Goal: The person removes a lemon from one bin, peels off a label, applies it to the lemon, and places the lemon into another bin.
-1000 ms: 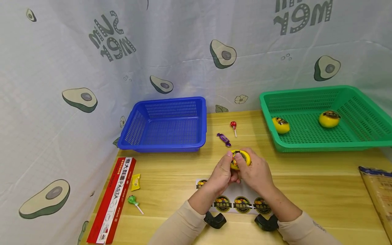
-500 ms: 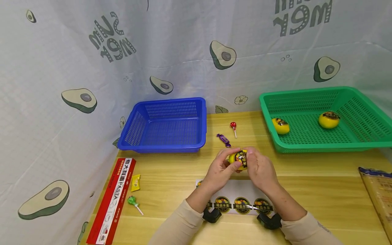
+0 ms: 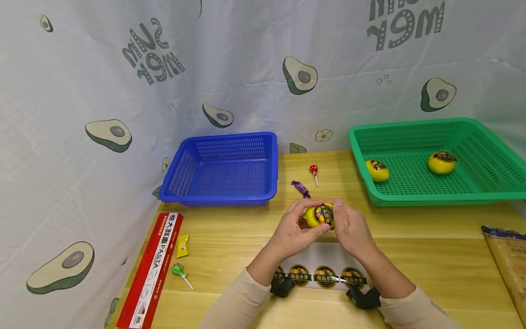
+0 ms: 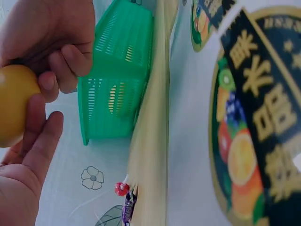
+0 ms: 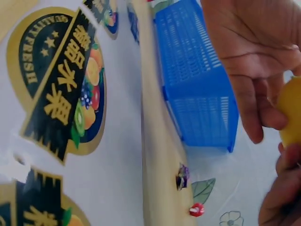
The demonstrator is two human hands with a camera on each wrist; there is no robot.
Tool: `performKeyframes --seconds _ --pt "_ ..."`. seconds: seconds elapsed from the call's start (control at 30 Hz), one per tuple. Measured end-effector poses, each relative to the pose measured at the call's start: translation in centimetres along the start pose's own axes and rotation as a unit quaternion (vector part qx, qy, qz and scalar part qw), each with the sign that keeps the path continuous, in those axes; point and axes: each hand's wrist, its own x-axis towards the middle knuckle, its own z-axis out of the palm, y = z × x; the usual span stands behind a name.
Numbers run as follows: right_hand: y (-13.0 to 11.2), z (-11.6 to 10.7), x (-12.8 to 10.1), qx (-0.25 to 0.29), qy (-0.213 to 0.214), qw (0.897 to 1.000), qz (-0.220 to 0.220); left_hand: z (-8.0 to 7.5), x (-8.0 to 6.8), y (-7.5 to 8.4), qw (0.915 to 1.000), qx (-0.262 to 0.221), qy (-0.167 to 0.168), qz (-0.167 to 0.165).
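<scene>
A yellow lemon (image 3: 314, 216) with a round black label (image 3: 323, 214) on its side is held up over the table in both hands. My left hand (image 3: 292, 234) grips its left end, thumb along the underside of the label. At the right end, my right hand (image 3: 354, 231) curls its fingers, and its thumb lies at the label's edge. The left wrist view shows the lemon's bare yellow skin (image 4: 16, 103) between the two hands. Below them lies a white sheet of matching round stickers (image 3: 326, 277), partly hidden by the forearms.
A green basket (image 3: 415, 198) at the right holds two labelled lemons (image 3: 441, 162). A blue basket (image 3: 230, 198) stands back left. Around lie a purple candy (image 3: 301, 188), red lollipop (image 3: 314, 170), green lollipop (image 3: 178, 270), yellow candy (image 3: 182, 246), pasta box (image 3: 152, 269) and a packet (image 3: 509, 265).
The lemon has turned in my hands, so its label faces up and toward me. My left hand has shifted to its left end, my right thumb to the label's right edge.
</scene>
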Motion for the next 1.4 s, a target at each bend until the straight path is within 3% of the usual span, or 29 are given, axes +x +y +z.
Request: performKeyframes --seconds 0.17,0.27,0.43,0.6,0.93,1.23,1.4 --pt "0.5 -0.7 -0.1 0.035 -0.061 0.994 0.082 -0.4 -0.1 -0.4 0.9989 0.04 0.026 -0.002" --pt "1.1 -1.7 -0.8 0.004 -0.062 0.992 0.106 -0.6 -0.2 -0.9 0.9978 0.06 0.025 -0.017" --pt "2.4 -4.3 -2.3 -0.035 0.001 0.993 0.113 -0.9 -0.4 -1.4 0.9943 0.097 0.014 -0.043" --pt "4.7 -7.9 -2.9 -0.009 0.067 0.986 0.152 -1.0 -0.5 -1.6 0.9894 0.135 -0.001 -0.053" --pt "9.3 -14.2 -1.5 0.028 0.115 0.964 0.237 -0.9 -0.2 -1.7 0.9845 0.165 -0.027 -0.054" --pt "10.1 -14.8 -0.6 0.032 0.115 0.96 0.254 -1.4 0.9 -1.5 0.9809 0.173 -0.065 -0.059" --pt "10.4 -14.5 -0.7 0.068 0.119 0.956 0.258 -1.6 2.6 -1.0 0.9723 0.212 -0.091 -0.04"
